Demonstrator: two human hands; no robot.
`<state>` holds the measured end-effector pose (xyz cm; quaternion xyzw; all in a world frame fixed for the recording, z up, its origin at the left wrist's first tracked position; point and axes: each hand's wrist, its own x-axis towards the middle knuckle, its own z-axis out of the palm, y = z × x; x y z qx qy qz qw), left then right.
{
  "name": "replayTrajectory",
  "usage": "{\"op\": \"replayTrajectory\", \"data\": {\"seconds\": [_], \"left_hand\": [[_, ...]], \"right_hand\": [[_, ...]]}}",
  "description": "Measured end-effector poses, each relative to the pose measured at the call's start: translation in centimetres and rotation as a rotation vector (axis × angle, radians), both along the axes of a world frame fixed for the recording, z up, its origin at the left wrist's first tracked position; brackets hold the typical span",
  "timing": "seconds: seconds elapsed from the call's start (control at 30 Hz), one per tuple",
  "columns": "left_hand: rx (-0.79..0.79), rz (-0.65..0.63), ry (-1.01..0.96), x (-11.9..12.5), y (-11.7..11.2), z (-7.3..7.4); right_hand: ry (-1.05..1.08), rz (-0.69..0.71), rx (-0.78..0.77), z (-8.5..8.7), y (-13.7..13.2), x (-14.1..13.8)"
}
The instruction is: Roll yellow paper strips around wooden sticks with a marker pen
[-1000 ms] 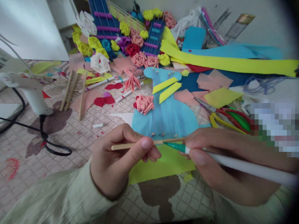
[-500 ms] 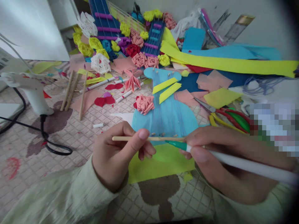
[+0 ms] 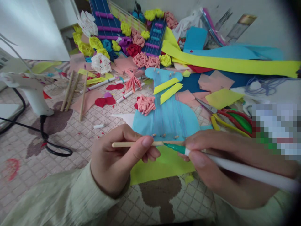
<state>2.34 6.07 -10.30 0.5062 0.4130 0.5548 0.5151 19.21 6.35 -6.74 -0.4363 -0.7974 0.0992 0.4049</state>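
Observation:
My left hand [image 3: 124,157] pinches a thin wooden stick [image 3: 122,144] between thumb and fingers, holding it roughly level. In my right hand [image 3: 225,166] is a white felt-tip pen [image 3: 235,166] with a green tip end. Its point meets the stick, or lies just in front of it, near the middle. The stick's right end is hidden by my right fingers. Beyond both hands lies a blue guitar-shaped piece [image 3: 188,116] with strings, small pegs, two yellow strips [image 3: 171,93] and a pink paper rose [image 3: 145,104]. A yellow-green sheet [image 3: 162,169] is under the stick.
On the left stands a white glue gun [image 3: 35,94] with a black cable, near several wooden sticks [image 3: 72,92]. Red-handled scissors [image 3: 232,119] lie at right. Paper flowers [image 3: 134,50] and dark blue stringed pieces [image 3: 154,39] crowd the back. A small white cap [image 3: 98,126] rests left of centre.
The stick and both hands have dropped slightly. The pen's tip has shifted a little left along the stick and now appears to meet it.

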Motion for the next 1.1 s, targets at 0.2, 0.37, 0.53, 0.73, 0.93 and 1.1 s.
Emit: {"op": "replayTrajectory", "data": {"seconds": [0.2,0.37,0.53,0.73,0.93,1.1], "left_hand": [[0.031,-0.063,0.005,-0.3,0.2,-0.1],[0.012,-0.041,-0.009,-0.3,0.2,-0.2],[0.017,-0.076,0.002,-0.4,0.2,-0.2],[0.007,-0.091,0.022,-0.5,0.2,-0.1],[0.017,-0.064,0.030,-0.3,0.2,-0.1],[0.025,-0.060,0.051,-0.4,0.1,-0.1]], "right_hand": [[0.017,-0.020,-0.006,0.0,-0.1,-0.1],[0.076,-0.096,0.033,-0.3,-0.3,-0.4],[0.098,-0.130,0.052,-0.4,-0.3,-1.0],[0.027,-0.078,0.034,-0.2,-0.1,-0.5],[-0.031,-0.022,0.005,0.1,-0.2,0.2],[-0.025,-0.011,-0.005,0.0,-0.2,0.3]]}}
